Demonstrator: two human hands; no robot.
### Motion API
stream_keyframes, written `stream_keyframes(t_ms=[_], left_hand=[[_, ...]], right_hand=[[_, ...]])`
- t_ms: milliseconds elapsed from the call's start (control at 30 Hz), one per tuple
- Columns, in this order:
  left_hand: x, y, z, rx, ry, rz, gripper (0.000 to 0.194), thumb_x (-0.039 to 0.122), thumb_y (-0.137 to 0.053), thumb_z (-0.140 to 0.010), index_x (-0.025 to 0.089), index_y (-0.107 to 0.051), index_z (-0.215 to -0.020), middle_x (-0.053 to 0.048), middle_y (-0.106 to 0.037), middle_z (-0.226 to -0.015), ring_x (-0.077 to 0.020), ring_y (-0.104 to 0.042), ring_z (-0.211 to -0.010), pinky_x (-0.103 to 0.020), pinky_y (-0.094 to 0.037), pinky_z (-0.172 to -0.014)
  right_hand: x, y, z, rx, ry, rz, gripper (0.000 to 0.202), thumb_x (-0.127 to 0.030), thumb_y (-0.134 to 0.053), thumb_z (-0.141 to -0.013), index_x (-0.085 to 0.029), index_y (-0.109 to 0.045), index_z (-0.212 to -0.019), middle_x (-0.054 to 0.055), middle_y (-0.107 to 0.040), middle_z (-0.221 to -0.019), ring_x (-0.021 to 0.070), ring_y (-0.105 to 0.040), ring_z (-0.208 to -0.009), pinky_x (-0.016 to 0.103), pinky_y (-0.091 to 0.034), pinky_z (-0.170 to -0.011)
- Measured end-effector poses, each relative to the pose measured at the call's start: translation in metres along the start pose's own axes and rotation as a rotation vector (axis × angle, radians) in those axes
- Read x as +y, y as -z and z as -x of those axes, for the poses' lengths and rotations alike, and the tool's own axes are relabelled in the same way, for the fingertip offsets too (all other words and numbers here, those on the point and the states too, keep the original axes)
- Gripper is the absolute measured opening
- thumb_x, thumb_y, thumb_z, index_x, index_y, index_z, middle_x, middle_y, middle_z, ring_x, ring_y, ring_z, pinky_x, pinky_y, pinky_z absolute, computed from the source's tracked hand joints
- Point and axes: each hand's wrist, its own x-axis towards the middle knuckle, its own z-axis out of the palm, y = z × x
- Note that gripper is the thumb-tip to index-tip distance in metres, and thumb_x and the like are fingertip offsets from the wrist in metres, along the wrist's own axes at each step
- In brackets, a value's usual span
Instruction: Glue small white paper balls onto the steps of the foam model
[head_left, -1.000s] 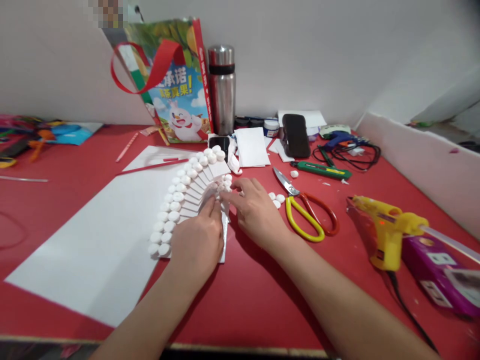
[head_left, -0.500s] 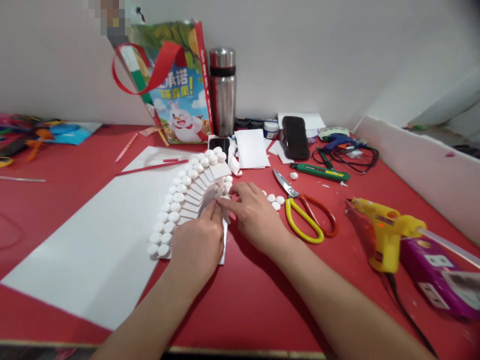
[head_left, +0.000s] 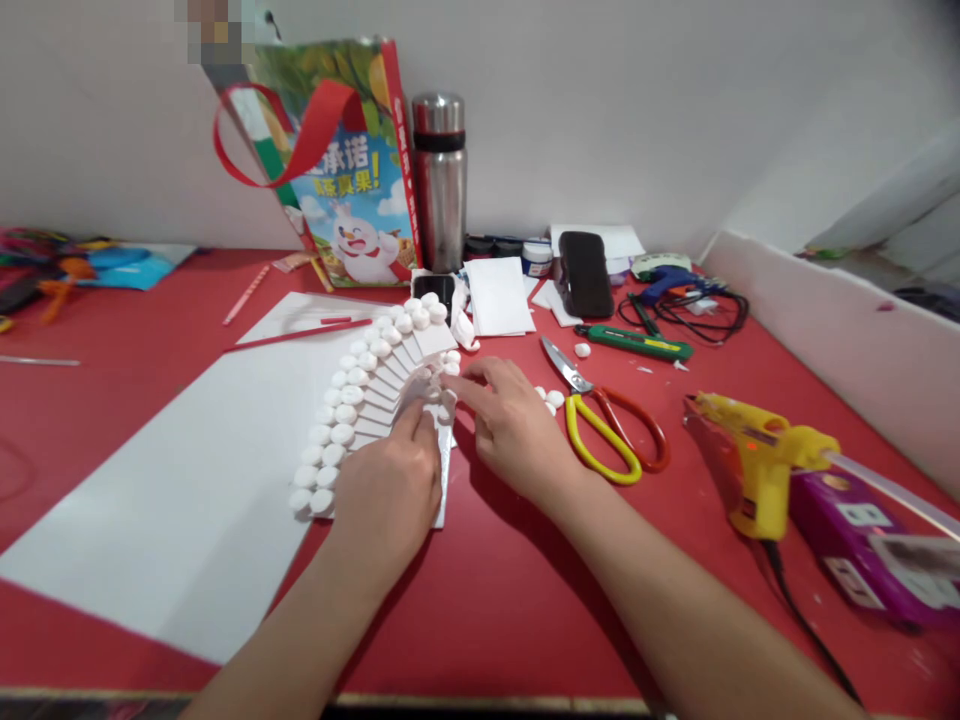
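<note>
Curved white fan-shaped craft (head_left: 386, 385) at the centre of the red bench (head_left: 495, 610), its outer edge lined with white discs (head_left: 345, 412). The left hand (head_left: 390, 470) covers part of the inner side; the right hand (head_left: 514, 425) reaches to it opposite. Fingertips are blurred and partly hidden, so whether either hand grips anything cannot be told. The purple box (head_left: 855, 540) beneath the glue gun (head_left: 761, 450) is cut off at right. Compared with half a second earlier, the right index fingertip lies slightly farther from the left fingers; the scissors (head_left: 607, 425) remain in place.
</note>
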Motion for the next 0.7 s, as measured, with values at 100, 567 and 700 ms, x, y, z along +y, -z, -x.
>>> stream_keyframes(t_ms=[100,567,700], left_hand=[[0.000,-0.001,0.001,0.041,0.001,0.008,0.043,0.018,-0.045,-0.097,0.015,-0.064,-0.135,-0.013,-0.060,-0.148,-0.0215,-0.076,-0.079,-0.034,-0.058,-0.063],[-0.002,-0.005,0.001,0.032,-0.007,0.007,0.045,0.020,-0.046,-0.098,0.011,-0.061,-0.139,-0.011,-0.062,-0.147,-0.0245,-0.077,-0.082,-0.037,-0.060,-0.065],[-0.004,0.001,0.010,0.232,-0.136,0.037,0.038,0.017,-0.046,-0.098,0.008,-0.064,-0.130,-0.016,-0.068,-0.137,-0.0252,-0.076,-0.089,-0.033,-0.057,-0.061]], right_hand=[[0.001,0.000,0.000,0.016,-0.026,0.028,0.049,0.000,-0.044,-0.091,-0.016,-0.069,-0.130,0.015,-0.062,-0.111,0.0263,-0.051,-0.098,0.039,-0.046,-0.086],[-0.002,-0.008,-0.003,-0.071,0.012,0.127,0.038,-0.009,-0.050,-0.096,-0.021,-0.073,-0.123,0.015,-0.059,-0.108,0.0270,-0.049,-0.097,0.039,-0.044,-0.082],[-0.007,0.013,-0.006,-0.033,-0.020,0.043,0.052,-0.001,-0.047,-0.089,-0.018,-0.064,-0.135,0.015,-0.060,-0.115,0.0259,-0.054,-0.101,0.038,-0.046,-0.086]])
